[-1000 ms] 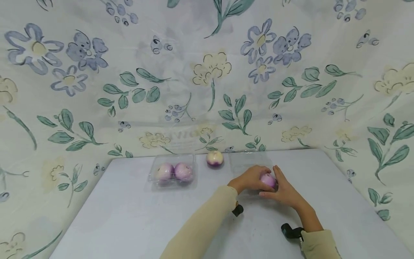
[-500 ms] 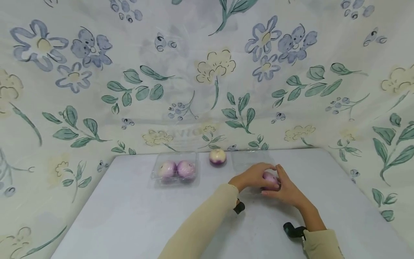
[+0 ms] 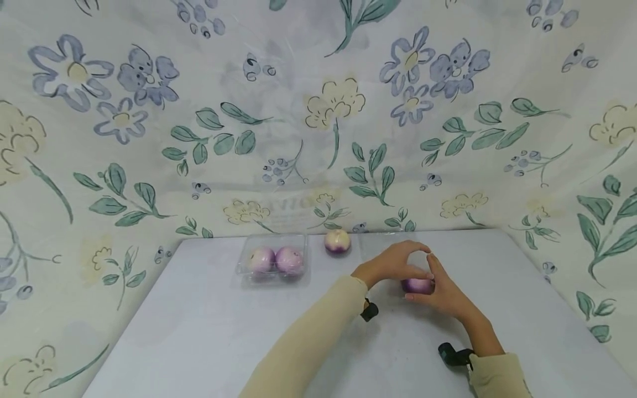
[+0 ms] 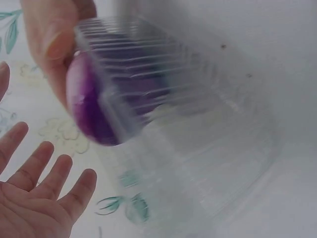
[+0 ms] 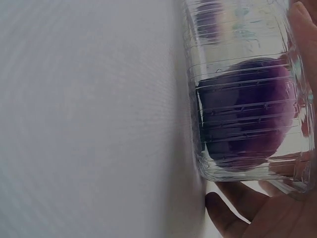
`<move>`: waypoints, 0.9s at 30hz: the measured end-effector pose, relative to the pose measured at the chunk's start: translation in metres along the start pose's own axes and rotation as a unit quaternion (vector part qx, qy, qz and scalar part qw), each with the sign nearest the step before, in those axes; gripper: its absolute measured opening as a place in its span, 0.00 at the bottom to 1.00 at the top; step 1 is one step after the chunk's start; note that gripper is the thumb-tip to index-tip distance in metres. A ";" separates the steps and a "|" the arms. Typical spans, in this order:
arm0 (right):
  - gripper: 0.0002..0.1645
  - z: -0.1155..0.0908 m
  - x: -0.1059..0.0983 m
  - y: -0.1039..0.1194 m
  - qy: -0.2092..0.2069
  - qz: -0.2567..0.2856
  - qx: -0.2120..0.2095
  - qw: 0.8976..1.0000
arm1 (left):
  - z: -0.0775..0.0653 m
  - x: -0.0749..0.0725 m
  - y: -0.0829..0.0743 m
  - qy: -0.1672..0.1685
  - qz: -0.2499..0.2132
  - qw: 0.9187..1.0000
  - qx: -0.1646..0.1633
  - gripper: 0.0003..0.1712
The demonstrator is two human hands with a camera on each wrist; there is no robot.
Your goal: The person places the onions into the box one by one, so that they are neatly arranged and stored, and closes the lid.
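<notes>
A purple-and-cream turnip [image 3: 417,286] sits low between the two hands, in an open clear plastic box [image 5: 252,171] with ribbed walls. My right hand [image 3: 445,293] curves around it from the right, thumb in front and fingers behind. Above the turnip arches my left hand [image 3: 395,261], its fingers near the right fingertips in the head view. In the left wrist view, the left palm faces the box and its fingers [image 4: 58,171] are straight and spread. The turnip shows dark purple through the ribbed wall in both wrist views.
Another clear box [image 3: 241,265] with two turnips [image 3: 288,261] stands at the back left. A single turnip [image 3: 337,241] lies at the table's back edge. Behind the hands is a clear lid [image 3: 373,243]. A flower-patterned cloth [image 3: 298,138] rises behind the white table [image 3: 199,331].
The left hand has risen off the turnip and opened wider. The turnip has come down a little, while the right hand stays around it. The head view has shifted slightly.
</notes>
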State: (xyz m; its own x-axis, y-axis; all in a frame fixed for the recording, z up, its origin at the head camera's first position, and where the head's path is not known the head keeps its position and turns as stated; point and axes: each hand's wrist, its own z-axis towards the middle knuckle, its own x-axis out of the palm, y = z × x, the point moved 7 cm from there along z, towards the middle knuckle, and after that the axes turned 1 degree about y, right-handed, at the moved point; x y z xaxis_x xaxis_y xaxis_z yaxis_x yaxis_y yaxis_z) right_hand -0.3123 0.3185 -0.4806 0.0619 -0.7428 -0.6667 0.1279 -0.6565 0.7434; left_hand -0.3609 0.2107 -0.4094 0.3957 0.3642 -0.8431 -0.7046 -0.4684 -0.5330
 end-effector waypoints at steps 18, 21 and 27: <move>0.74 0.000 0.002 0.001 0.001 -0.013 0.007 1.000 | -0.006 -0.051 -0.002 -0.072 0.011 0.996 0.048 0.31; 0.74 0.000 0.003 0.002 0.003 -0.016 0.007 1.000 | -0.009 -0.061 0.006 -0.088 -0.001 0.995 0.035 0.30; 0.75 0.000 0.003 0.001 0.006 -0.016 0.022 1.000 | -0.015 -0.073 0.023 -0.116 -0.014 0.993 0.012 0.31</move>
State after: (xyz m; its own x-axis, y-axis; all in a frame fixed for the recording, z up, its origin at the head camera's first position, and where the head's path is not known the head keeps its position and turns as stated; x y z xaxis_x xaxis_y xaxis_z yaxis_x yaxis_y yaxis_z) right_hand -0.3116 0.3155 -0.4821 0.0705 -0.7205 -0.6899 0.0855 -0.6847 0.7238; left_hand -0.3976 0.1612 -0.3614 0.2712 0.5546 -0.7867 -0.7100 -0.4366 -0.5525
